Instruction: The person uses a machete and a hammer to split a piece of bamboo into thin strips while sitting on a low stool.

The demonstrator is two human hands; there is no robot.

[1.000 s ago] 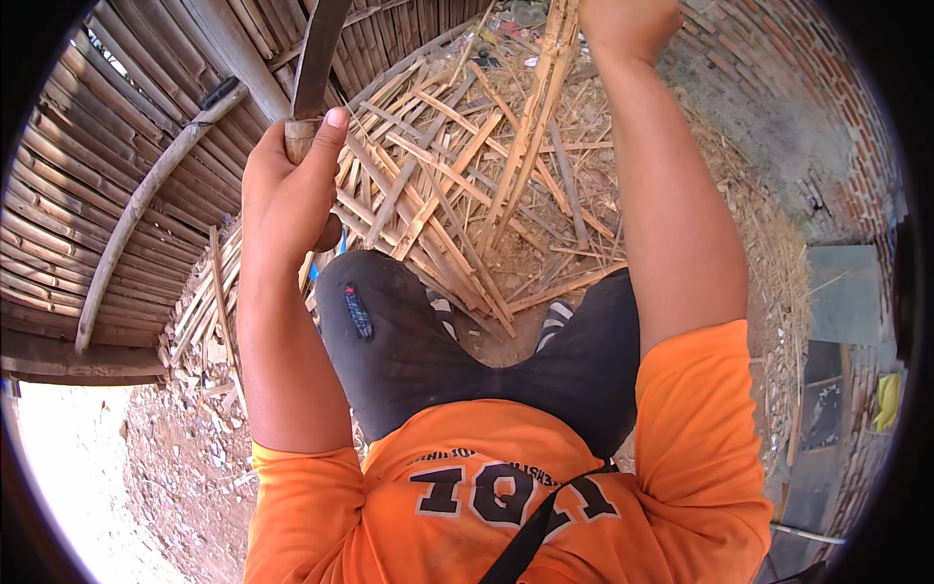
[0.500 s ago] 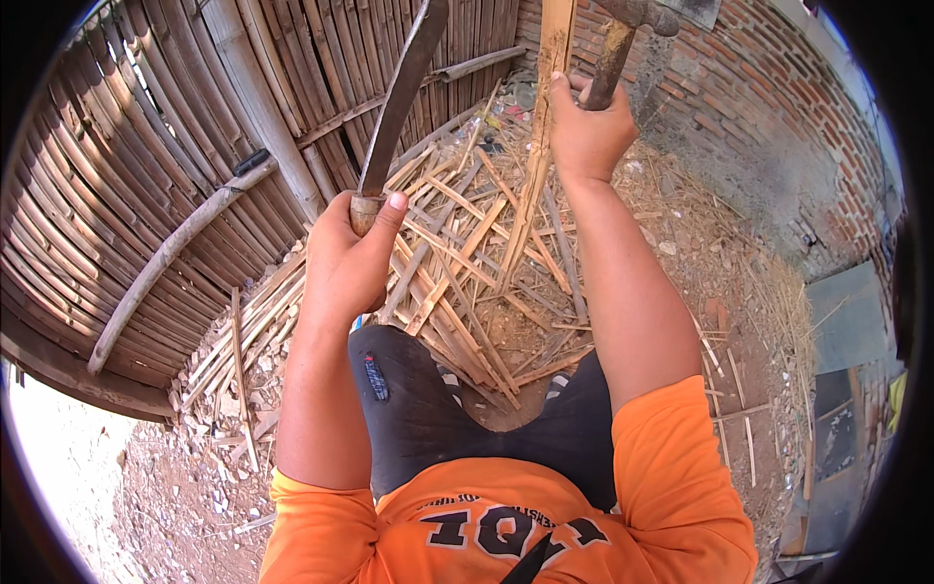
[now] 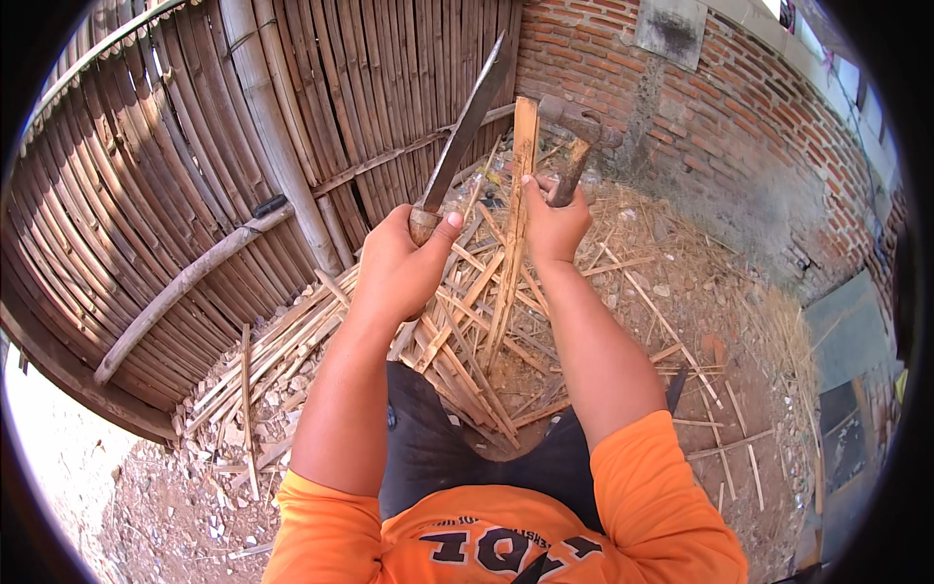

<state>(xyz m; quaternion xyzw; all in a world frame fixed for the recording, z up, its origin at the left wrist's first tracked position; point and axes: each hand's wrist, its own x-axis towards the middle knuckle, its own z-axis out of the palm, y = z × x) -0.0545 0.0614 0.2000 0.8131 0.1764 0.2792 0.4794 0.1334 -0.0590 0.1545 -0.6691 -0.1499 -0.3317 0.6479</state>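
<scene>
My left hand is closed around the wooden handle of a machete, whose long dark blade points up and leans right toward an upright wooden strip. Blade and strip look apart. My right hand steadies that strip with thumb against it while also gripping the short handle of a hammer. The hammer's metal head lies just right of the strip's top, partly behind it. The strip's lower end stands among split wooden sticks on the ground between my knees.
A bamboo fence with a curved pole bounds the left. A brick wall stands at the back right. Loose sticks and dry straw lie on the right ground, near grey panels. Rubble covers the left ground.
The machete has shifted right and tilted toward the strip. My right hand, the hammer and the strip's top appear lower in view. The view has tilted up, showing more wall.
</scene>
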